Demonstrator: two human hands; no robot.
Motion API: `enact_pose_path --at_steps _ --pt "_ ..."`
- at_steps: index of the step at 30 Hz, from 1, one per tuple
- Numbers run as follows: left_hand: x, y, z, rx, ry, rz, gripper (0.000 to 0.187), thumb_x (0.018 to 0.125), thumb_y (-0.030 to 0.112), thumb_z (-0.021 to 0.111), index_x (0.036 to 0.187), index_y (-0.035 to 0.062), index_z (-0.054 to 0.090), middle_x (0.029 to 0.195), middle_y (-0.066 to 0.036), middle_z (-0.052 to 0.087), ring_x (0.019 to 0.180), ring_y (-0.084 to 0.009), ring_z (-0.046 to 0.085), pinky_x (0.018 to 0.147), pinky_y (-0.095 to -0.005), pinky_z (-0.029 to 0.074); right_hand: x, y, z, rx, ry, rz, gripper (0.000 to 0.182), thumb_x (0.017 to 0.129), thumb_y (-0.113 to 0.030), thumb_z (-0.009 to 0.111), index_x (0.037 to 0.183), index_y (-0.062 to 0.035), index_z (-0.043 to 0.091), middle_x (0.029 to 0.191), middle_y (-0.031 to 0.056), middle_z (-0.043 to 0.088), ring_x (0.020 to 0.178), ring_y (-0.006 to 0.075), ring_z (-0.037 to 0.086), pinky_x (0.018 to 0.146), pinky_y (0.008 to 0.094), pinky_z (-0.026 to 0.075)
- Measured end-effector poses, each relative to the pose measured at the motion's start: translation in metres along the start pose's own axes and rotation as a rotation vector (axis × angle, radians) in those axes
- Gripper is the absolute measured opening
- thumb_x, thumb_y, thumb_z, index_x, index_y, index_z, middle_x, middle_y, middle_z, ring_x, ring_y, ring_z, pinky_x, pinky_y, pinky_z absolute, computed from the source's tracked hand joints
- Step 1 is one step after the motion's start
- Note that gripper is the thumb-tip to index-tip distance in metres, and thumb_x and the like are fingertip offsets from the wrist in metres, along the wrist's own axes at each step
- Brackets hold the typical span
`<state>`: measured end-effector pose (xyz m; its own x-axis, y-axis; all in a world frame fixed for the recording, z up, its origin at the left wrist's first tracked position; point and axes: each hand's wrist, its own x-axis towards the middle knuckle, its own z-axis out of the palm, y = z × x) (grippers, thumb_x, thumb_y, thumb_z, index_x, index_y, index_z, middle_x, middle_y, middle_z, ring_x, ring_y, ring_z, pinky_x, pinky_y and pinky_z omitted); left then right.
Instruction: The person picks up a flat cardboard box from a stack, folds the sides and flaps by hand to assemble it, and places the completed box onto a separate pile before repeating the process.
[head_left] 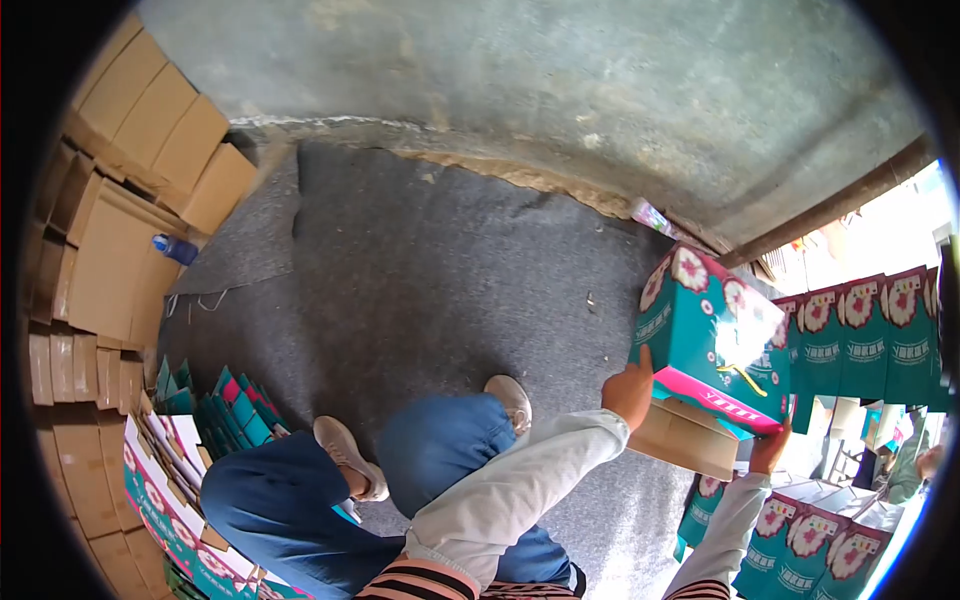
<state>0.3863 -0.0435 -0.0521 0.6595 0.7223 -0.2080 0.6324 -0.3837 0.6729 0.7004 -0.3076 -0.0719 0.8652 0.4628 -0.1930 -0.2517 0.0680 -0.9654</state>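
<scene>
A teal and pink printed gift box (pixel 690 330) with flower pictures and a yellow cord handle is held between my two hands on the right side of the head view. My left hand (pixel 630 392) grips its near left corner. At its near right corner, my right hand (pixel 770 448) has its fingers closed on the edge. Just below the box, a brown cardboard carton (pixel 680 437) shows in part. Whether the box touches this carton cannot be made out. The undersides of the box and most of my fingertips are hidden.
Brown cartons (pixel 130 265) are stacked along the left, with a blue bottle (pixel 175 248) against them. More printed boxes (pixel 865 335) line the right. Flattened teal pieces (pixel 235 410) lie beside my legs. Dark matting (pixel 430 270) covers the floor up to a concrete wall (pixel 520 80).
</scene>
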Motion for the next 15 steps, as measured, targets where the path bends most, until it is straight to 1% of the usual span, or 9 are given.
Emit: enact_pose_path --at_steps 2,4,6,7,9,10,11,14,15 --pt "0.007 -0.005 0.021 -0.002 -0.033 -0.005 0.057 0.084 0.005 0.051 0.138 -0.0031 0.034 0.086 -0.018 0.063 0.066 -0.0325 0.066 0.055 -0.0405 0.055 0.001 0.015 -0.015 0.018 -0.044 0.015 0.053 0.094 -0.047 0.042 0.135 -0.0132 0.046 0.13 0.0054 0.053 0.118 0.0205 0.051 0.094 0.0393 0.042" --pt "0.013 -0.006 0.034 -0.082 -0.065 -0.004 0.06 0.083 0.005 0.05 0.139 -0.0033 0.031 0.091 -0.022 0.062 0.07 -0.0354 0.066 0.059 -0.0429 0.055 -0.002 0.02 -0.007 -0.027 0.071 0.083 0.051 0.093 -0.048 0.043 0.132 -0.0145 0.048 0.127 0.0023 0.056 0.114 0.018 0.054 0.091 0.0348 0.043" --pt "0.02 -0.002 0.043 -0.135 -0.087 0.0 0.061 0.083 0.005 0.049 0.139 -0.0047 0.029 0.094 -0.024 0.061 0.072 -0.0369 0.066 0.061 -0.0438 0.055 0.008 0.031 -0.017 0.004 0.186 0.108 0.052 0.093 -0.048 0.046 0.132 -0.0133 0.049 0.127 0.0013 0.055 0.112 0.0169 0.053 0.092 0.0326 0.042" --pt "0.024 -0.001 0.048 -0.207 -0.195 0.002 0.065 0.081 0.003 0.049 0.14 -0.0072 0.025 0.1 -0.028 0.059 0.081 -0.0397 0.064 0.069 -0.0448 0.054 0.014 0.037 -0.023 0.016 0.248 0.122 0.052 0.092 -0.047 0.048 0.132 -0.0127 0.049 0.127 0.0007 0.055 0.112 0.0164 0.053 0.092 0.0314 0.041" --pt "0.03 0.002 0.06 -0.264 -0.256 0.039 0.07 0.079 0.003 0.05 0.142 -0.0078 0.02 0.11 -0.031 0.055 0.093 -0.0408 0.061 0.078 -0.0444 0.052 0.039 0.057 -0.048 0.016 0.359 0.106 0.051 0.09 -0.047 0.053 0.13 -0.0151 0.052 0.124 -0.0018 0.056 0.109 0.0141 0.052 0.091 0.0291 0.04" --pt "0.032 0.005 0.06 -0.293 -0.284 0.058 0.073 0.078 0.003 0.051 0.142 -0.0082 0.018 0.115 -0.032 0.053 0.099 -0.0413 0.06 0.082 -0.0442 0.051 0.045 0.059 -0.046 0.017 0.412 0.096 0.05 0.089 -0.047 0.056 0.128 -0.0163 0.053 0.123 -0.003 0.056 0.108 0.013 0.051 0.091 0.028 0.039" --pt "0.036 0.007 0.058 -0.322 -0.35 0.051 0.075 0.078 0.003 0.051 0.143 -0.0073 0.015 0.121 -0.033 0.049 0.106 -0.0415 0.056 0.088 -0.0435 0.049 0.051 0.058 -0.043 -0.004 0.444 0.087 0.049 0.086 -0.047 0.063 0.125 -0.0177 0.056 0.118 -0.0039 0.057 0.103 0.0122 0.05 0.09 0.0281 0.039" --pt "0.043 0.014 0.055 -0.411 -0.523 0.034 0.08 0.077 0.003 0.05 0.146 -0.0049 0.009 0.137 -0.032 0.036 0.123 -0.0413 0.045 0.101 -0.0414 0.04 0.076 0.054 -0.044 -0.079 0.484 -0.002 0.054 0.085 -0.049 0.063 0.127 -0.017 0.054 0.118 -0.0027 0.057 0.103 0.012 0.05 0.09 0.0303 0.04" --pt "0.044 0.015 0.055 -0.439 -0.562 0.028 0.081 0.077 0.004 0.05 0.146 -0.0041 0.008 0.141 -0.031 0.032 0.126 -0.0408 0.042 0.104 -0.0409 0.038 0.084 0.052 -0.046 -0.092 0.552 0.017 0.062 0.083 -0.048 0.066 0.131 -0.0117 0.049 0.121 0.0015 0.056 0.108 0.0141 0.051 0.091 0.0315 0.041"
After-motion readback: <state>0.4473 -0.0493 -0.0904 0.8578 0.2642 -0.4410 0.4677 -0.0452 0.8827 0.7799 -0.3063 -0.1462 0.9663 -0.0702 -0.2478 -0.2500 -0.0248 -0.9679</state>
